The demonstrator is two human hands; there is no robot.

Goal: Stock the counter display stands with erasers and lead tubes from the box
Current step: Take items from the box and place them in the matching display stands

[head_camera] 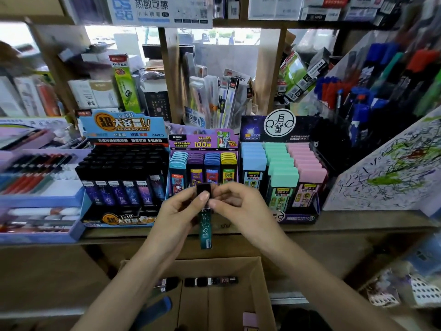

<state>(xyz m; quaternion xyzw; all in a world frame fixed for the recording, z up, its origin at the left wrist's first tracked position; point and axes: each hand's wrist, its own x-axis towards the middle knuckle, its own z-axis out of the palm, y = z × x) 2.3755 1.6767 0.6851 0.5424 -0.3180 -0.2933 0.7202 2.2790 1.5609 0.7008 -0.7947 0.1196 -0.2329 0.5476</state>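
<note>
While raised above the cardboard box (238, 306), gripping one teal lead tube (205, 232) upright: left hand (177, 211) and right hand (235, 206), fingers clamped round its black cap, just before the middle display stand (202, 144).

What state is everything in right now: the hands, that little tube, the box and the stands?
Lead tube, upright, capped, held in the air.
Left hand, pinching its upper part.
Right hand, pinching its cap end.
Cardboard box, open, a few loose tubes lying inside.
Left stand, stocked with black-capped tubes.
Middle stand, stocked in four colours.
Right stand, stocked in three pastel colours.
</note>
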